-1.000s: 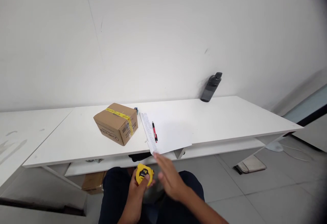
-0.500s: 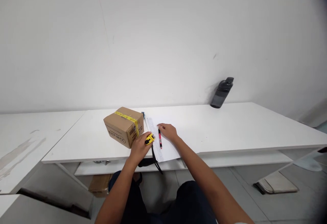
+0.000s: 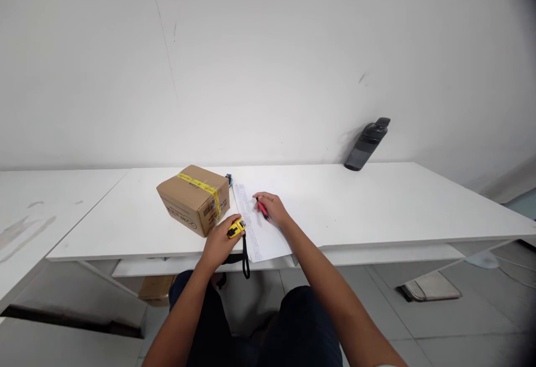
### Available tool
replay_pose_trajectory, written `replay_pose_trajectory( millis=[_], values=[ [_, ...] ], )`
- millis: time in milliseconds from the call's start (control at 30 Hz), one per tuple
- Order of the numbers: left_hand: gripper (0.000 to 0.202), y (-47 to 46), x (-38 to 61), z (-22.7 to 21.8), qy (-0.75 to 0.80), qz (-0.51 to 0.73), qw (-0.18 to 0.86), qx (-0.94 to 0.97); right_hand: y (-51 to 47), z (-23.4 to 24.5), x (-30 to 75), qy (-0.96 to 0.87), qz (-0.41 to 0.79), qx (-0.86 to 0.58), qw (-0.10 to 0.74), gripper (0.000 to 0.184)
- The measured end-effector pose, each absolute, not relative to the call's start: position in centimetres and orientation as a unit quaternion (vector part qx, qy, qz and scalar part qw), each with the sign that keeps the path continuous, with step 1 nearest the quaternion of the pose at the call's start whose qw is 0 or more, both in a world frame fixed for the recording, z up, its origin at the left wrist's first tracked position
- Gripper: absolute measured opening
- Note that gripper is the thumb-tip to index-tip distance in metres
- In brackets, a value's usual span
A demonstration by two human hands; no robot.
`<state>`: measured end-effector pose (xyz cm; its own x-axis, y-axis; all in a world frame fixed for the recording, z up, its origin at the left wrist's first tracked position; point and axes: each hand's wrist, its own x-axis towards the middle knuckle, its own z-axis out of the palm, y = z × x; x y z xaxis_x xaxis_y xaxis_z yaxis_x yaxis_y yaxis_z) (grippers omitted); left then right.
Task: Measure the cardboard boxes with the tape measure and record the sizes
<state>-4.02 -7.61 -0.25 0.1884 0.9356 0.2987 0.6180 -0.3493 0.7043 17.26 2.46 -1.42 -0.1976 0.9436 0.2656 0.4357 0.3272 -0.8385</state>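
Observation:
My left hand [image 3: 221,239] is closed around a yellow and black tape measure [image 3: 236,228], whose black wrist strap [image 3: 245,261] hangs past the table edge. Just beyond that hand stands a cardboard box [image 3: 195,196] sealed with yellow tape. My right hand [image 3: 271,208] grips a red and black pen [image 3: 263,210], slightly blurred, over the sheet of paper [image 3: 272,247]. Dense small writing or print covers the paper's left strip; the rest of what shows is white.
A dark bottle [image 3: 365,146] leans against the wall at the back of the white table [image 3: 377,205]. Behind the box a small blue item [image 3: 229,178] peeks out. Under the table are another carton [image 3: 156,290] and a flat pale object [image 3: 433,287] on the floor.
The pen lay on the paper beside my right hand; now that hand has picked it up. My left hand still holds the tape measure. The view has shifted slightly.

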Motion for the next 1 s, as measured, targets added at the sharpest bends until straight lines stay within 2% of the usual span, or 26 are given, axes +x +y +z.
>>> replay_pose_trajectory(
  millis=[200, 267, 400, 600, 1000],
  values=[
    [0.041, -7.7, -4.1, -0.1, 0.531, 0.384, 0.241, 0.716, 1.6, -1.2, 16.9, -0.636, 0.319, -0.490, 0.503, 0.037],
    [0.043, -7.7, -4.2, 0.0, 0.533, 0.391, 0.247, 0.708, 1.3, -1.2, 16.8, -0.629, 0.318, -0.498, 0.506, 0.042],
    [0.053, -7.7, -4.3, -0.1, 0.540, 0.394, 0.262, 0.696, 1.1, -0.9, 16.9, -0.640, 0.376, -0.483, 0.464, 0.061],
    [0.054, -7.7, -4.3, -0.1, 0.539, 0.384, 0.269, 0.700, 0.9, -0.9, 16.6, -0.656, 0.382, -0.491, 0.427, 0.040],
    [0.043, -7.6, -3.9, -0.8, 0.521, 0.355, 0.192, 0.752, 1.2, -1.4, 16.7, -0.689, 0.356, -0.483, 0.406, 0.036]
  ],
)
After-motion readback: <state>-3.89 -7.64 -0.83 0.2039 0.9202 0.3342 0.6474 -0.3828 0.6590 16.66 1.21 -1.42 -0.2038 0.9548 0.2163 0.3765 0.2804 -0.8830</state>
